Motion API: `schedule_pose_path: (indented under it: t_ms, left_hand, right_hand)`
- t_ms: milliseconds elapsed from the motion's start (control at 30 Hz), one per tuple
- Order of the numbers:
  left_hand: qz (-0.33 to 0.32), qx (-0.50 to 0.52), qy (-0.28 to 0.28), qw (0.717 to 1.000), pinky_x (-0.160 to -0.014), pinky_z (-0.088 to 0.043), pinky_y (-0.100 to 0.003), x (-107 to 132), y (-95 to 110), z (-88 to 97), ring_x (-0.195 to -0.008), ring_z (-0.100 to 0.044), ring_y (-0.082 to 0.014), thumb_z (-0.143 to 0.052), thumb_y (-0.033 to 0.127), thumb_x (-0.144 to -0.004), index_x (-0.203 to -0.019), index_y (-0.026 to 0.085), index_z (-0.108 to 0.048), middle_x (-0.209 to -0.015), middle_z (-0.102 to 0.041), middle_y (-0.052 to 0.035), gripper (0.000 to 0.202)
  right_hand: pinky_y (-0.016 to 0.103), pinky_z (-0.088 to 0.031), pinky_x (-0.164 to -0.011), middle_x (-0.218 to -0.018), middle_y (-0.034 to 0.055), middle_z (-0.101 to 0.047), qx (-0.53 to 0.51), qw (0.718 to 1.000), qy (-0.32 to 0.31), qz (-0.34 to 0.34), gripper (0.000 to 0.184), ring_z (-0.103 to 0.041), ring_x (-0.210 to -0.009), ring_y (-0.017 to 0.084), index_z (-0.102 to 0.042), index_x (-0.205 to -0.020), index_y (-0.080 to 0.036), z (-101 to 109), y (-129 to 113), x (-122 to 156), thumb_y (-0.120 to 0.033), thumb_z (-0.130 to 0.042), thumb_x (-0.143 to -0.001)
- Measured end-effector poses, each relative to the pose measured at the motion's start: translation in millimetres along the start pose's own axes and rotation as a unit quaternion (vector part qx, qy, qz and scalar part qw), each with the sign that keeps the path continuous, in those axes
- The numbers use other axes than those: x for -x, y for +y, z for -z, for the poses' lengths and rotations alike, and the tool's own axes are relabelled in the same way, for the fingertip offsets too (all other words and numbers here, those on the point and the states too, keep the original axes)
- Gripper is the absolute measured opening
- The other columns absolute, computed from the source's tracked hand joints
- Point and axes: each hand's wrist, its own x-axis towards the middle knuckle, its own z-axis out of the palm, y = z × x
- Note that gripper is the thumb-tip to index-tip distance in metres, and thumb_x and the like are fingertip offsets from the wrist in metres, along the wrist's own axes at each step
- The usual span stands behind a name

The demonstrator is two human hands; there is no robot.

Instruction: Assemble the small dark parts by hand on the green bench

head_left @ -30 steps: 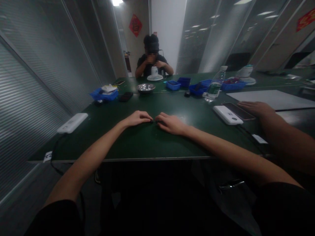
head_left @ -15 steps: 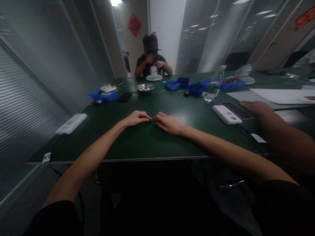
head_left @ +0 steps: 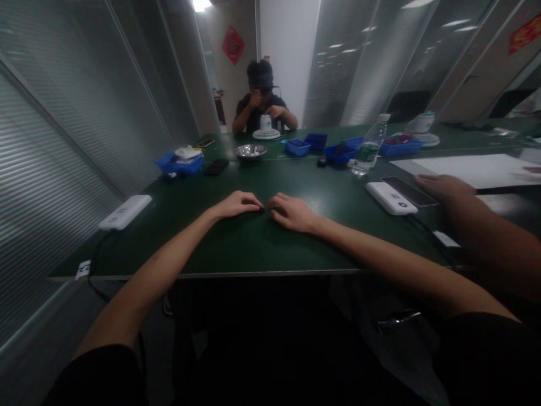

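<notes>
White device (head_left: 125,212) lay far left on green table (head_left: 253,254). Left hand (head_left: 238,204): fingertips pinched a small dark object (head_left: 262,210), low over the tabletop between both hands. Right hand (head_left: 292,212): fingers curled just beside it; grip could not be determined. Plastic bottle (head_left: 370,149) stood farther right.

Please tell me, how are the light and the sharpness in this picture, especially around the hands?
In the head view, light is dim, with pale glare on the green table near the right hand; the same view shows the small dark item at the left hand too blurred to identify, and deep shadow under the table.
</notes>
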Motion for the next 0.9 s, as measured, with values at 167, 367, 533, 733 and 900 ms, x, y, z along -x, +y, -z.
schedule_pose_path:
  t_ms: [167,367,533,733,900]
  left_hand:
    - [0.013,0.002,0.001,1.000,-0.098,-0.049,-0.037,0.0,1.4,0.5,-0.107,-0.067,-0.0239,-0.070,0.049,-0.094,-0.115,0.023,-0.082,-0.114,-0.075,-0.0075,0.035]
    - [0.019,0.003,0.008,1.000,-0.096,-0.049,-0.037,-0.6,2.3,-0.2,-0.105,-0.068,-0.0246,-0.072,0.050,-0.092,-0.112,0.022,-0.082,-0.111,-0.075,-0.0080,0.036]
    - [0.022,0.005,0.003,1.000,-0.096,-0.049,-0.036,-0.9,1.3,-0.7,-0.105,-0.068,-0.0240,-0.072,0.050,-0.092,-0.112,0.021,-0.081,-0.111,-0.075,-0.0075,0.036]
    - [0.024,0.002,0.006,1.000,-0.094,-0.050,-0.035,-1.4,0.4,-1.3,-0.102,-0.068,-0.0235,-0.073,0.051,-0.091,-0.110,0.020,-0.081,-0.109,-0.075,-0.0073,0.037]
    - [0.015,-0.001,0.003,1.000,-0.096,-0.049,-0.035,-1.5,-0.6,-1.0,-0.103,-0.068,-0.0231,-0.073,0.048,-0.092,-0.110,0.021,-0.081,-0.110,-0.075,-0.0068,0.034]
  right_hand:
    - [0.028,-0.042,-0.071,-0.115,0.0084,-0.064,-0.009,1.000,-0.011,0.010,0.025,-0.060,-0.083,0.017,-0.062,-0.122,-0.019,3.6,-2.6,0.8,-0.031,-0.052,-0.102]
    - [0.030,-0.044,-0.075,-0.119,0.0086,-0.062,-0.004,1.000,-0.015,0.023,0.026,-0.061,-0.085,0.018,-0.060,-0.125,-0.020,0.7,-0.6,-0.5,-0.032,-0.049,-0.105]
    - [0.030,-0.044,-0.072,-0.123,0.0088,-0.060,-0.006,0.999,-0.027,0.028,0.026,-0.061,-0.085,0.017,-0.056,-0.129,-0.021,0.2,-1.3,-2.0,-0.032,-0.047,-0.107]
    - [0.030,-0.045,-0.074,-0.124,0.0092,-0.059,-0.002,0.999,-0.018,0.028,0.027,-0.061,-0.084,0.017,-0.054,-0.131,-0.021,-1.9,-2.2,-1.9,-0.033,-0.045,-0.109]
    - [0.031,-0.046,-0.075,-0.125,0.0089,-0.058,0.008,1.000,-0.005,0.019,0.027,-0.061,-0.085,0.017,-0.053,-0.131,-0.022,-4.2,-2.0,-1.6,-0.033,-0.044,-0.109]
